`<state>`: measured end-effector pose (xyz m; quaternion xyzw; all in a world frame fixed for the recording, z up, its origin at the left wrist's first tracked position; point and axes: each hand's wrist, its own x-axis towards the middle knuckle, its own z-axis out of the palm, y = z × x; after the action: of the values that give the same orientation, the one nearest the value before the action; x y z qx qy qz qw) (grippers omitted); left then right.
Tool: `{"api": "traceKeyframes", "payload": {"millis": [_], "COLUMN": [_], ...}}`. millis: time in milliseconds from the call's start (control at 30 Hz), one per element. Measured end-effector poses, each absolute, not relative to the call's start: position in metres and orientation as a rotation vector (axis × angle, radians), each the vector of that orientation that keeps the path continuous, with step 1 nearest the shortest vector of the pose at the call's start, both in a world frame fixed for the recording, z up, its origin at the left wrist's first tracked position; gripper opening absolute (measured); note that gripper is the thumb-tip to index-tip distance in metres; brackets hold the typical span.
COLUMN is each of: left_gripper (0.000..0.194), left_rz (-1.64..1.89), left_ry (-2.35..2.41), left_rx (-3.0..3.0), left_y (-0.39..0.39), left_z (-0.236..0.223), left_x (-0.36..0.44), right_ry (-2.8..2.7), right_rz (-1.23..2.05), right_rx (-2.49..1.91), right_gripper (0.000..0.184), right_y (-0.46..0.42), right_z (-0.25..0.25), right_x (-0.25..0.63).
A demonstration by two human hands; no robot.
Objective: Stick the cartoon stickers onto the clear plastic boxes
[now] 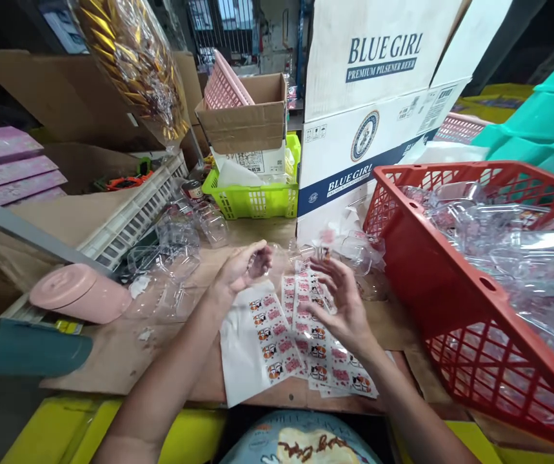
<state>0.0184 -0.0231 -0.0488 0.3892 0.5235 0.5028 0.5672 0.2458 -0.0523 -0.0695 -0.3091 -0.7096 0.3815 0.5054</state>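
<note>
My left hand (247, 265) is above the table with its fingers curled around the edge of a clear plastic container (279, 259), which is hard to make out. To its right my right hand (342, 296) hovers over the sticker sheets, fingers apart. A small printed patch (324, 252) shows at its fingertips; whether it touches them I cannot tell. Beneath both hands lie a white sticker sheet (245, 348) with cat and pink prints and more overlapping sticker sheets (318, 351).
A red basket (451, 251) full of clear plastic containers stands at right. Clear containers (175, 251) lie loose at left near a pink lidded cup (80, 293). Behind are a green basket (257, 201) and a white Blue Girl carton (344, 135).
</note>
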Motion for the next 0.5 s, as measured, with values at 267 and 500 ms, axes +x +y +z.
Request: {"api": "traceKeyframes", "payload": {"millis": [267,500], "left_gripper": [0.068,0.029], "left_rz": [1.162,1.377], "left_ry": [0.707,0.805], "left_rx": [0.715,0.643], "left_y": [-0.088,-0.115], "left_z": [-0.051,-0.065], "left_x": [0.050,0.060], "right_ry": [-1.741,-1.634], "right_rz": [1.121,1.064], "right_rx": [-0.712,-0.883], "right_gripper": [0.129,0.055], "right_y": [-0.036,-0.053], "right_z": [-0.069,-0.062], "right_x": [0.220,0.237]}}
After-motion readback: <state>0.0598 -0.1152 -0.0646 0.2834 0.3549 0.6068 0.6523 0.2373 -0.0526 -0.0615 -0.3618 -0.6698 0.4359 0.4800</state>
